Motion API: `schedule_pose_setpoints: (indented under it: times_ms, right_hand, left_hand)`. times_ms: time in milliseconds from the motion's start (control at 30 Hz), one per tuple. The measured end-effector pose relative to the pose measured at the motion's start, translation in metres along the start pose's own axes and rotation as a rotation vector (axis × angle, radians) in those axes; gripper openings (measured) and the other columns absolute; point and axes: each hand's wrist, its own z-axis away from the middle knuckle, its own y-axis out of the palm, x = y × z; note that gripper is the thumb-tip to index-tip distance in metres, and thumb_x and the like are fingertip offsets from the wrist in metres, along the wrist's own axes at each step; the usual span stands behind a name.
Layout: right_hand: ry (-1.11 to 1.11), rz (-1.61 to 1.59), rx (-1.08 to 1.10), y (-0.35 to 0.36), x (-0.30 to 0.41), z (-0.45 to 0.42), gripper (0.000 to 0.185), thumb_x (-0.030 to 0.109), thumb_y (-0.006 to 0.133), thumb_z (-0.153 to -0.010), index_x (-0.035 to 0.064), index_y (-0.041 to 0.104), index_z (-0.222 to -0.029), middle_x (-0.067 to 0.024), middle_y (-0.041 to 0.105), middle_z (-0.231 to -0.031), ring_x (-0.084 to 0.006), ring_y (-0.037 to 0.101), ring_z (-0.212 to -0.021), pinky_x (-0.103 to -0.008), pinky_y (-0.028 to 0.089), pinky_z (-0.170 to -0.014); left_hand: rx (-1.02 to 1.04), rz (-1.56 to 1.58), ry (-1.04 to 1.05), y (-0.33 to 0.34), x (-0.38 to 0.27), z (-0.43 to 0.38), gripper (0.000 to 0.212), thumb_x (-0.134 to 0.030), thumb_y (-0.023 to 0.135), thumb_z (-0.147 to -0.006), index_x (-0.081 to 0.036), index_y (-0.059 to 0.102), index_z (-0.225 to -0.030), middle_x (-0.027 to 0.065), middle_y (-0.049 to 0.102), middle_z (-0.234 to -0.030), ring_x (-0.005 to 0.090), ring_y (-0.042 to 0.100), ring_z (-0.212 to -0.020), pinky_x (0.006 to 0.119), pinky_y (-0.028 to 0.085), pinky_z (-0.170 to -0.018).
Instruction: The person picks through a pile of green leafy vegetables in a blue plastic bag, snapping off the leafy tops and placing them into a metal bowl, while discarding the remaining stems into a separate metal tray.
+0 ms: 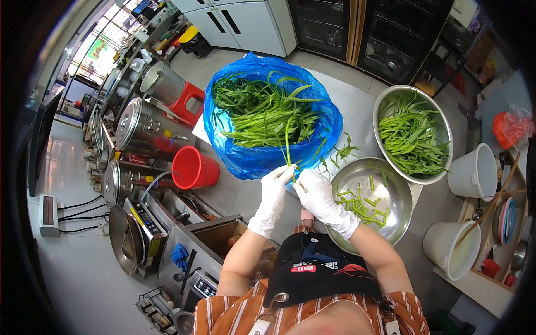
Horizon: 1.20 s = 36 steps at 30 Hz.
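Note:
Both hands wear white gloves. My left hand (pixel 274 188) grips the lower part of a long green vegetable stalk (pixel 287 140). Close beside it on the right, my right hand (pixel 313 189) pinches the same stalk's end. The stalk rises over the near rim of a blue plastic bag (pixel 238 157), which holds a heap of leafy greens with long stems (pixel 268 125). Right of my right hand, a wide metal basin (pixel 400 205) holds short cut stem pieces (pixel 360 209). Beyond it, a deeper metal bowl (pixel 446 125) is filled with leafy greens (pixel 412 138).
The bag and bowls stand on a metal table (pixel 356 104) with loose leaves on it. A red bucket (pixel 196 167), steel pots (pixel 142 125) and a counter with a sink (pixel 173 205) are left. White buckets (pixel 471 171) stand right. Cabinets (pixel 247 27) are at the back.

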Motion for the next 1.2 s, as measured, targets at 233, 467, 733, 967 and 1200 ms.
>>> schedule_pose_setpoints:
  times_ms: [233, 467, 733, 967, 1200]
  right_hand:
    - [-0.241, 0.093, -0.236, -0.045, -0.013, -0.025, 0.007, 0.011, 0.060, -0.081, 0.0077, 0.061, -0.086, -0.0102, 0.058, -0.085, -0.0309, 0.058, -0.083, -0.0400, 0.049, -0.072]
    - [0.001, 0.552, 0.197, -0.060, -0.124, -0.045, 0.031, 0.019, 0.065, -0.080, 0.0091, 0.066, -0.110, -0.0112, 0.062, -0.103, -0.0278, 0.057, -0.098, -0.0430, 0.038, -0.095]
    - [-0.179, 0.403, -0.254, -0.058, -0.097, -0.055, 0.020, 0.006, 0.060, -0.077, 0.0080, 0.066, -0.096, -0.0089, 0.061, -0.085, -0.0289, 0.058, -0.081, -0.0417, 0.043, -0.083]
    - [-0.482, 0.068, -0.332, -0.086, 0.003, -0.091, 0.026, 0.009, 0.066, -0.077, 0.0094, 0.067, -0.104, -0.0069, 0.063, -0.098, -0.0256, 0.060, -0.092, -0.0382, 0.047, -0.078]
    - [-0.551, 0.156, -0.269, -0.101, 0.018, -0.090, 0.018, 0.008, 0.067, -0.075, 0.0083, 0.067, -0.093, -0.0051, 0.064, -0.090, -0.0245, 0.060, -0.089, -0.0378, 0.047, -0.077]
  left_hand:
    - [-0.103, -0.183, 0.143, -0.045, -0.019, -0.005, 0.023, -0.012, 0.064, -0.088, 0.002, 0.071, -0.104, -0.0019, 0.060, -0.080, 0.0071, 0.050, -0.072, 0.021, 0.040, -0.067]
    - [-0.074, -0.426, 0.253, -0.080, -0.067, 0.030, 0.018, -0.011, 0.064, -0.087, 0.001, 0.073, -0.097, -0.0025, 0.058, -0.076, 0.0054, 0.046, -0.068, 0.020, 0.037, -0.063]
    - [-0.068, -0.386, 0.246, -0.094, -0.111, 0.063, 0.013, -0.004, 0.063, -0.083, 0.003, 0.071, -0.090, -0.0033, 0.057, -0.075, 0.0055, 0.045, -0.070, 0.021, 0.035, -0.065]
    - [0.043, -0.401, 0.272, -0.076, -0.128, 0.072, 0.012, -0.005, 0.064, -0.082, 0.003, 0.070, -0.087, -0.0024, 0.056, -0.074, 0.0062, 0.046, -0.069, 0.021, 0.036, -0.065]
    - [0.199, -0.264, 0.263, -0.068, -0.133, 0.065, 0.016, -0.009, 0.066, -0.081, 0.005, 0.070, -0.087, -0.0022, 0.054, -0.072, 0.0060, 0.045, -0.068, 0.021, 0.034, -0.063]
